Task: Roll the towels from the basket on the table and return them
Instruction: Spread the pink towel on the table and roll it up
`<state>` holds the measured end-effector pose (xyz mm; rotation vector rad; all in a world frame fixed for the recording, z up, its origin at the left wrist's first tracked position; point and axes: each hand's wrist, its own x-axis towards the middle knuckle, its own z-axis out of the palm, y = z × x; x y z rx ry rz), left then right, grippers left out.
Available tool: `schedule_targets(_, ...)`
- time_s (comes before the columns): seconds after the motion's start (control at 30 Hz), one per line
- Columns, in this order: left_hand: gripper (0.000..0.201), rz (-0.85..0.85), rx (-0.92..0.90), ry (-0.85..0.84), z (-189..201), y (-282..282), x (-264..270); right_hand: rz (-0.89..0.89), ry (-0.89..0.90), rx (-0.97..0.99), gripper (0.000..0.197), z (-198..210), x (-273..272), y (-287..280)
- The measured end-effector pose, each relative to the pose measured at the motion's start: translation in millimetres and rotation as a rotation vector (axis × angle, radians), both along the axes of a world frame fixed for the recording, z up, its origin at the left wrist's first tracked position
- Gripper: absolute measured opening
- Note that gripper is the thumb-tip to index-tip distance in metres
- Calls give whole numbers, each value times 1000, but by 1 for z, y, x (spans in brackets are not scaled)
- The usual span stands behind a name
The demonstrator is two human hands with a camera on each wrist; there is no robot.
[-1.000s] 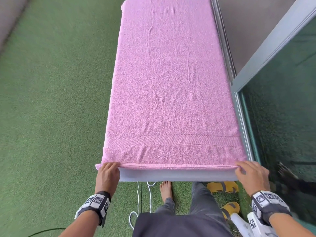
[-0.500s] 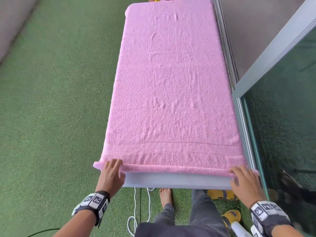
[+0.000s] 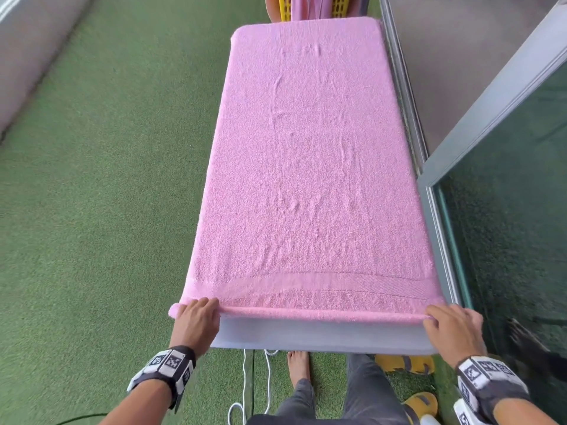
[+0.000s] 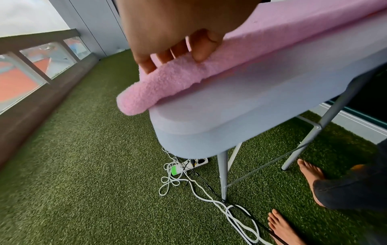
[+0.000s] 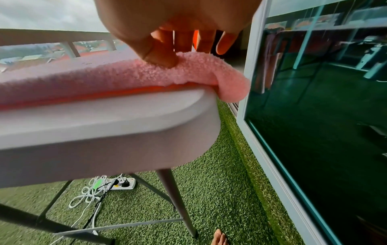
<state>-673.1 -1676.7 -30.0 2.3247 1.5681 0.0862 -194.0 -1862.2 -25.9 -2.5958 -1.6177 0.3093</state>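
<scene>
A pink towel [image 3: 310, 167] lies spread flat along the white table [image 3: 322, 335], and its near hem is turned over into a thin roll [image 3: 319, 313]. My left hand [image 3: 196, 317] pinches the roll's left end [image 4: 167, 82] between thumb and fingers. My right hand [image 3: 451, 323] pinches the right end [image 5: 201, 69], the thumb pressing into the cloth. The yellow basket [image 3: 310, 7] with more pink cloth in it stands beyond the table's far end.
A glass sliding door [image 3: 506, 240] with a grey frame runs close along the table's right side. Green artificial turf [image 3: 92, 210] covers the floor. White cables and a power strip [image 4: 188, 167] lie under the table near my bare feet [image 3: 299, 366]. Yellow slippers [image 3: 408, 363] sit at the right.
Both hands have pushed the near hem forward, so the roll has moved up from the table's edge and more bare white table shows. The view has tilted up and the basket has come into sight.
</scene>
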Motion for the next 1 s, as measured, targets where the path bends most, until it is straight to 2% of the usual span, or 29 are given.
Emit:
schedule_targets(0.07, 19, 13, -10, 62, -1, 4, -1, -31, -34, -11, 20, 3, 3, 5)
schedule_targets(0.13, 11, 48, 50, 74, -2, 7, 2, -52, -75, -10, 25, 5, 5, 11)
schedule_targets(0.2, 17, 24, 72, 58, -5, 6, 5, -10, -43, -32, 28, 7, 1, 13)
schedule_targets(0.3, 40, -54, -3, 7, -12, -4, 4, 115, 49, -88, 40, 5, -9, 7)
schedule_targets(0.37, 51, -53, 14, -22, -13, -10, 3, 118, 55, -85, 40, 2, -8, 3)
schedule_targets(0.47, 51, -9, 91, -98, -17, -4, 1, 64, 78, -28, 41, -2, -4, 4)
schedule_targets(0.57, 37, 16, 124, -167, -19, 5, 2, 2, 142, 5, 36, 1, -2, 12)
schedule_targets(0.7, 26, -13, 50, -72, 2, 12, 8, 6, 88, -42, 21, 7, -1, 17)
schedule_targets(0.8, 21, -2, 10, 25, 1, 19, 8, 29, 80, -96, 29, 7, 1, 18)
schedule_targets(0.87, 15, 31, 24, 56, 1, 25, 9, 25, 40, -96, 22, 8, 4, 20)
schedule_targets(1.0, 38, -44, 79, 53, 2, 22, 15, 91, 13, -116, 38, 13, -1, 25)
